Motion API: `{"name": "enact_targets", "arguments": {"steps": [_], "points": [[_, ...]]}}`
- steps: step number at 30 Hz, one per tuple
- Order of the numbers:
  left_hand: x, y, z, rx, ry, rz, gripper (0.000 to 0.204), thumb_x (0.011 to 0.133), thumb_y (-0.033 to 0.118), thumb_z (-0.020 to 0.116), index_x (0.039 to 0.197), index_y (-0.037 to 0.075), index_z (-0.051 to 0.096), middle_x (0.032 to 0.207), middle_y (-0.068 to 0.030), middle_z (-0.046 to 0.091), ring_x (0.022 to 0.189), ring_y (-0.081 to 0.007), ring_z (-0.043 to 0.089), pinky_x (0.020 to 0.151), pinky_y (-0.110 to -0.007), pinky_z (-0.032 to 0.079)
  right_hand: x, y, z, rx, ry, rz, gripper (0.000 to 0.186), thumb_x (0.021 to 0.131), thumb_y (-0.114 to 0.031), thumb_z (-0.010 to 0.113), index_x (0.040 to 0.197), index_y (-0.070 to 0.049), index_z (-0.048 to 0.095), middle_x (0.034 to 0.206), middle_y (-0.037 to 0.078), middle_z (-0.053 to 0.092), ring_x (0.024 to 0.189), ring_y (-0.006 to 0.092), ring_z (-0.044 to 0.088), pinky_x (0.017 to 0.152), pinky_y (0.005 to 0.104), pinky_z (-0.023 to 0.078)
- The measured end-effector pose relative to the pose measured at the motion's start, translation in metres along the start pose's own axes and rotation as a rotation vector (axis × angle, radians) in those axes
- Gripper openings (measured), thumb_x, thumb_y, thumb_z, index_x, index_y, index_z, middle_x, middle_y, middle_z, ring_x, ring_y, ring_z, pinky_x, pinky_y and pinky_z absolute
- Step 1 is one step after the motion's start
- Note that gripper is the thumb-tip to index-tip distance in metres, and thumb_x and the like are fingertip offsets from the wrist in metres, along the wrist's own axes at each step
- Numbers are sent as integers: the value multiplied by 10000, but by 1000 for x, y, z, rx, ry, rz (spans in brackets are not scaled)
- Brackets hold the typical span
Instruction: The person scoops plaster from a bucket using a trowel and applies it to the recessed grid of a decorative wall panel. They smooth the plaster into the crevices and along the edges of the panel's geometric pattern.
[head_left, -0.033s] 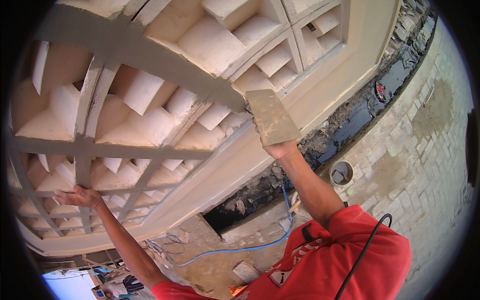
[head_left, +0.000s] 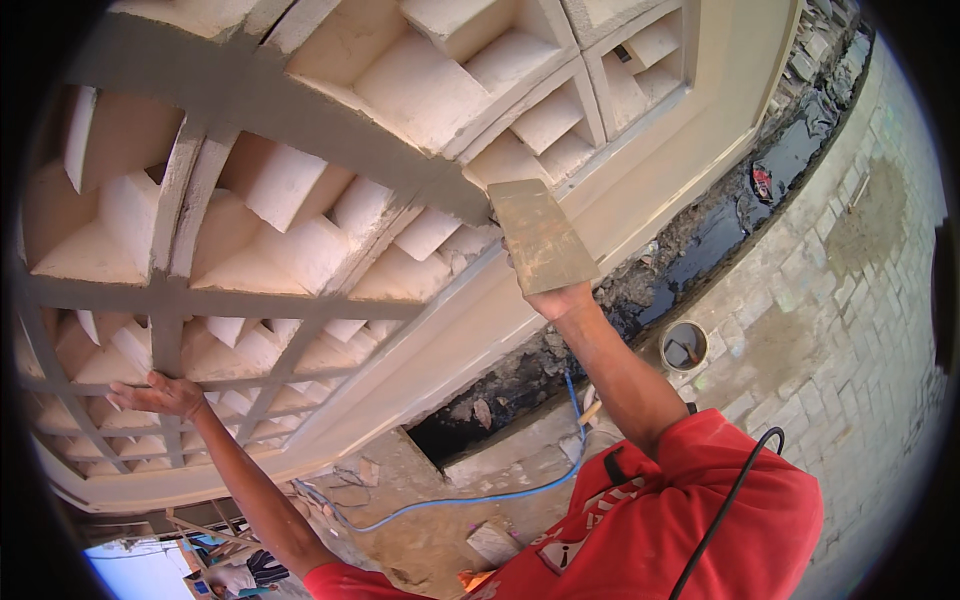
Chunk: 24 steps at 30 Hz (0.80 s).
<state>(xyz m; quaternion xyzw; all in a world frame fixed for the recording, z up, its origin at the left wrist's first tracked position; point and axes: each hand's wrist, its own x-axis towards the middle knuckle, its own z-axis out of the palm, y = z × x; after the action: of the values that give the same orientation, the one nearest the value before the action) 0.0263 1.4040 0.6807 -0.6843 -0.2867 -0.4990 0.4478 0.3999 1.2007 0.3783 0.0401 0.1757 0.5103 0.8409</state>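
Note:
My right hand [head_left: 562, 302] grips a plastering trowel [head_left: 543, 240] from behind; its flat, smeared rectangular blade covers most of the fingers. One end of the blade meets the grey mortar band [head_left: 330, 125] that crosses a wall of pale, deeply hollowed decorative blocks [head_left: 420, 85]. Whether the blade's edge presses on the mortar I cannot tell. Farther left, my left hand [head_left: 160, 396] lies with fingers stretched out against a grey joint between smaller-looking blocks, holding nothing.
A ditch with dark water [head_left: 700, 250] and rubble runs along the wall's foot. Beside it, a bucket [head_left: 683, 346] with grey contents stands on the paving [head_left: 820, 400]. A blue hose [head_left: 470, 496] crosses the ground. At the lower left another person [head_left: 235, 578] is partly visible.
The trowel and my right hand have shifted very slightly left. My left hand stays where it was.

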Motion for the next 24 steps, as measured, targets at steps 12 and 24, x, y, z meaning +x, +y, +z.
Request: {"name": "enact_targets", "arguments": {"steps": [12,24], "points": [[-2,-8,1,25,-11,8,791,955,590,281,1440,-33,229,1472,-315,138,1374,-448,140,1108,-540,150,6,15,-6,103,-220,112,389,888,-201,587,1195,18,492,998,203,501,719,175,549,513,203,562],[-3,-8,1,-4,-10,-17,788,954,577,307,1436,-42,240,1481,-297,131,1380,-432,133,1112,-527,142,-1,25,12,104,-307,195,335,891,-188,570,1157,6,507,993,161,497,709,152,525,431,167,442]]}}
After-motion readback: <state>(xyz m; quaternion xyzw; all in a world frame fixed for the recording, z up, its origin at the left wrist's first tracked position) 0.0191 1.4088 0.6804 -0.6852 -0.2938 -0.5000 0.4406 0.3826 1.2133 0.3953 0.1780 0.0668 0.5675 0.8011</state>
